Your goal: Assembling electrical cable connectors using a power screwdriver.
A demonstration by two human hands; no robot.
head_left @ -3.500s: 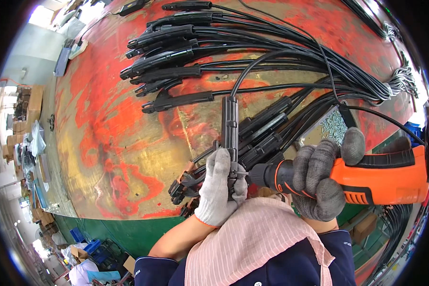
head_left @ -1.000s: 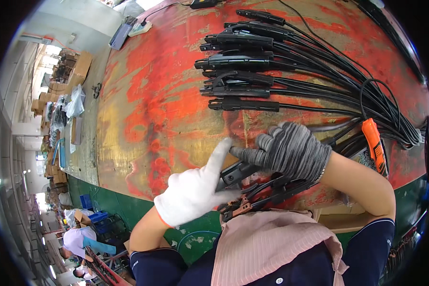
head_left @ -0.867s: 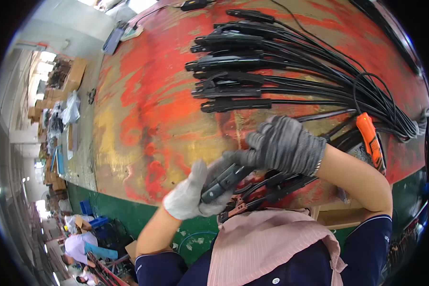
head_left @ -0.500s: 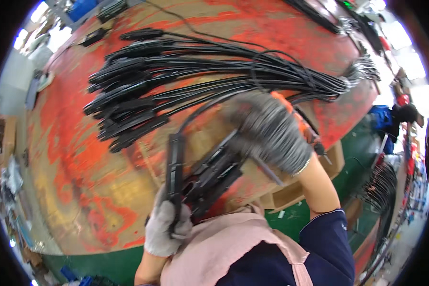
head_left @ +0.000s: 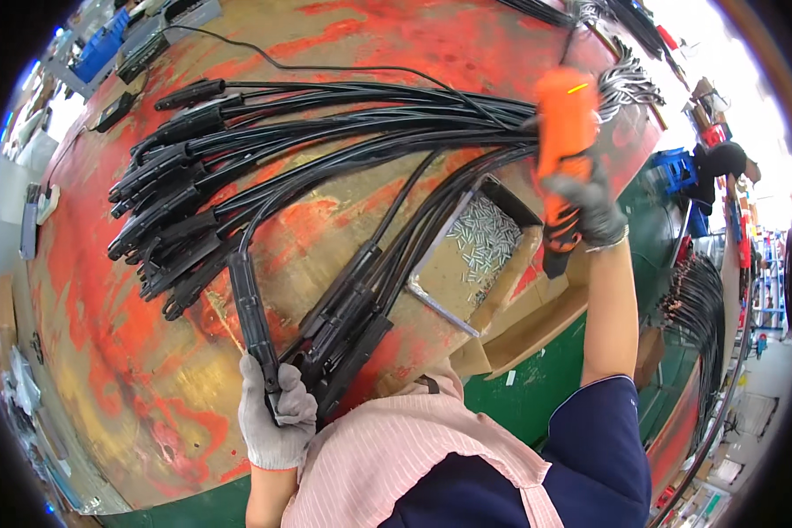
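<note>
My left hand (head_left: pixel 277 415), in a pale work glove, grips the lower end of a long black plastic cable housing (head_left: pixel 252 304); a black cable leaves its upper end. Raised above the table's right side, my right hand (head_left: pixel 592 209), in a grey glove, is wrapped round an orange power screwdriver (head_left: pixel 567 123) with a black end. Between the hands lies a small group of similar black housings (head_left: pixel 348 308), their cables running up to the right. An open box of small silver screws (head_left: pixel 482 242) sits just left of the screwdriver.
A large bundle of black cables with housings (head_left: pixel 185 176) spreads across the worn red table (head_left: pixel 106 352). Coiled bare cable ends (head_left: pixel 629 88) lie at the far right. A cardboard tray (head_left: pixel 537 330) borders the near edge. More cables (head_left: pixel 700 308) hang at the right.
My right hand has moved up and right, lifting the screwdriver and uncovering the screw box. My left hand, with the housing, has shifted slightly left in view.
</note>
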